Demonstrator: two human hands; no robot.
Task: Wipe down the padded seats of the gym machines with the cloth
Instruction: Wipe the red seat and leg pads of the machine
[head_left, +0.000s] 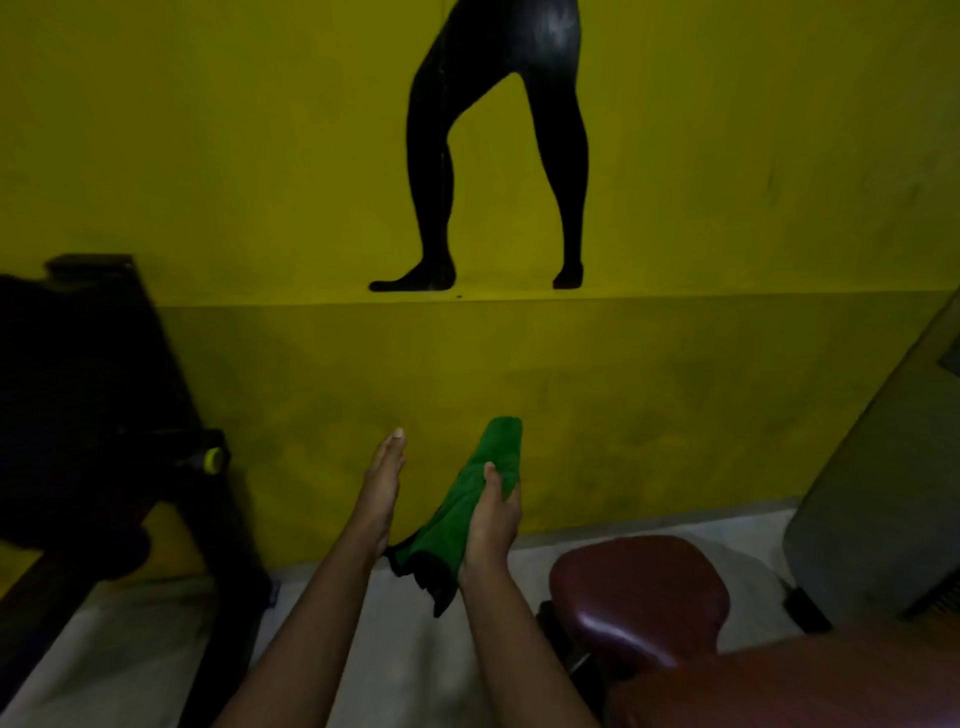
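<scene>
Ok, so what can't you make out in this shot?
All in the head view.
The black machine at left: too dark to tell its parts, cut by the left edge.
The near maroon pad: blurred, cut by the bottom right corner.
The green cloth: its middle is hidden by the right hand.
The grey panel: cut by the right edge.

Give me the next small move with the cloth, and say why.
Probably lower the right hand, which grips the green cloth, down and right onto the dark red padded seat. The cloth hangs in the air, touching no pad; the left hand is open beside it, holding nothing.
</scene>
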